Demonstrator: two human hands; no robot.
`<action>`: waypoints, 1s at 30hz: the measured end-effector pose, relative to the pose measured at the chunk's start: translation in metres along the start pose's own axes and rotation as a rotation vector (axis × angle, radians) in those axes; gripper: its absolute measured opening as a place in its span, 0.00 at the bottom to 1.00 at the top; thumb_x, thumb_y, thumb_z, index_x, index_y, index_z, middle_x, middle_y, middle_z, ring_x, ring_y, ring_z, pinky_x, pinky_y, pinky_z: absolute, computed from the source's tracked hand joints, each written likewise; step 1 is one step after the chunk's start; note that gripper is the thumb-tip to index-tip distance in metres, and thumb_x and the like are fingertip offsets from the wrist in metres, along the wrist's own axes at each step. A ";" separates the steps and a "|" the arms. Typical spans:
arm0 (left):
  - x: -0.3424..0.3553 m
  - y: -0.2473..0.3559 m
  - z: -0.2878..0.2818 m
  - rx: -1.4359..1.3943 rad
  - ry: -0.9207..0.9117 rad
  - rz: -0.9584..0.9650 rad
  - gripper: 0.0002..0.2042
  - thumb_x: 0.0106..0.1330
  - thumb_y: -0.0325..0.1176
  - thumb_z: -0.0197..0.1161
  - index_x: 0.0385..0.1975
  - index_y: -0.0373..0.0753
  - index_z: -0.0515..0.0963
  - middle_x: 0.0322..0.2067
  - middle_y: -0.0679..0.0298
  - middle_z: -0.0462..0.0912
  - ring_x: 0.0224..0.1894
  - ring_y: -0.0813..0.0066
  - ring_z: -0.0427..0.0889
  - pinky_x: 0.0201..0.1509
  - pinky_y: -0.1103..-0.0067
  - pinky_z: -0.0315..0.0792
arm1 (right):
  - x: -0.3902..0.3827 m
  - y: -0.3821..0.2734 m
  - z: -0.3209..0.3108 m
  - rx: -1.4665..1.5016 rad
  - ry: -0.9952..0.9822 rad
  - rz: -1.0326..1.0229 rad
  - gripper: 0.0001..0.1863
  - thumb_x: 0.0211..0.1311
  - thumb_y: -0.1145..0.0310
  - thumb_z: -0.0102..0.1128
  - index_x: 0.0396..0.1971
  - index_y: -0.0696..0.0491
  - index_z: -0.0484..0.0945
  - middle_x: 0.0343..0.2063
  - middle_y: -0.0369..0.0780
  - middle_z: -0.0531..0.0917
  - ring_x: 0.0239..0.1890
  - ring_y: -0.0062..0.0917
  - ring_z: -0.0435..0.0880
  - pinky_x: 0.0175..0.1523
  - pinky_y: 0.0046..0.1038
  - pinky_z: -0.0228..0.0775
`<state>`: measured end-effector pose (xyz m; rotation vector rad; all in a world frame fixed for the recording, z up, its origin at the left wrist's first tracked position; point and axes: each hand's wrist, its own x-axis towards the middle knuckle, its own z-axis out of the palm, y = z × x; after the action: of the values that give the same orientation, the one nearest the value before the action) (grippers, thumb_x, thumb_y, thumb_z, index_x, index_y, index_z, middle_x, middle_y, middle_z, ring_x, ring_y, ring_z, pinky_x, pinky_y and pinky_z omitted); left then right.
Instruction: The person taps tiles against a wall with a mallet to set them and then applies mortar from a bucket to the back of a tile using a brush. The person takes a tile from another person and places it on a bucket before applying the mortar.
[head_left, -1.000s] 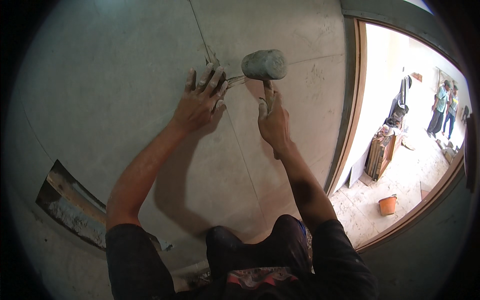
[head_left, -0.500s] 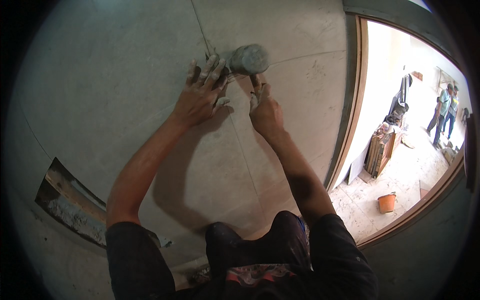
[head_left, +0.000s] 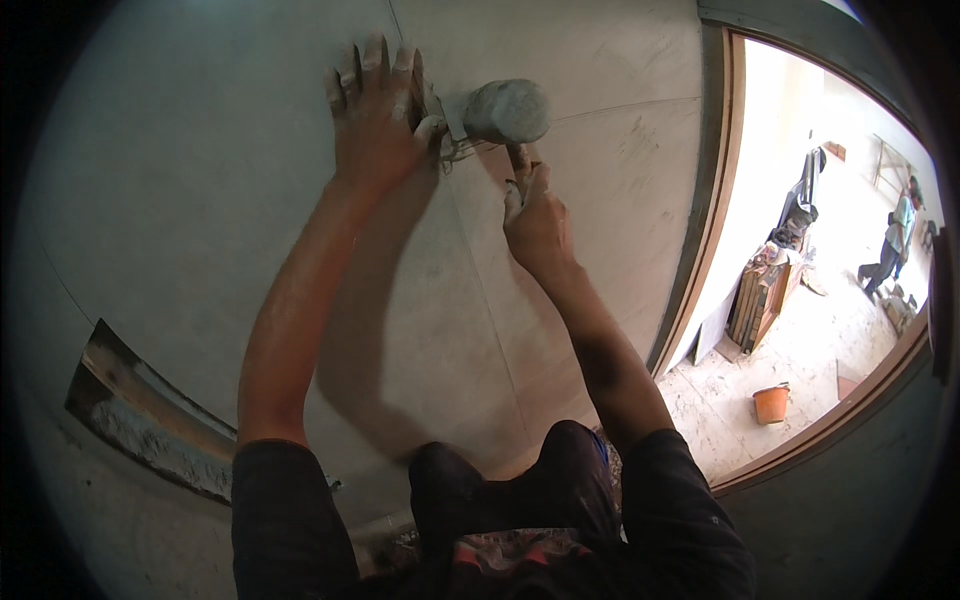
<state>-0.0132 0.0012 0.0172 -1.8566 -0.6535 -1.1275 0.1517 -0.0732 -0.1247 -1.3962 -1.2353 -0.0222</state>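
On the grey tiled surface, left hand (head_left: 375, 115) lies flat, fingers spread, pressing the tile (head_left: 200, 200) beside a joint line. Right hand (head_left: 538, 222) is closed around the handle of a mallet (head_left: 507, 112), whose grey head sits just right of the left thumb, close to the joint. Whether the head touches the tile cannot be told. At right, an open doorway (head_left: 720, 250) shows an orange bucket (head_left: 771, 403) on the floor beyond.
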 end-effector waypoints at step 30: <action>0.001 0.002 0.001 -0.048 0.002 0.005 0.47 0.54 0.46 0.75 0.74 0.47 0.56 0.76 0.54 0.49 0.78 0.43 0.43 0.77 0.44 0.35 | 0.001 -0.013 -0.003 0.019 0.068 -0.043 0.19 0.70 0.67 0.56 0.54 0.59 0.63 0.31 0.61 0.82 0.36 0.60 0.82 0.39 0.53 0.72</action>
<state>-0.0107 0.0014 0.0167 -1.8965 -0.6251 -1.1511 0.1452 -0.0788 -0.1139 -1.3418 -1.2066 -0.0867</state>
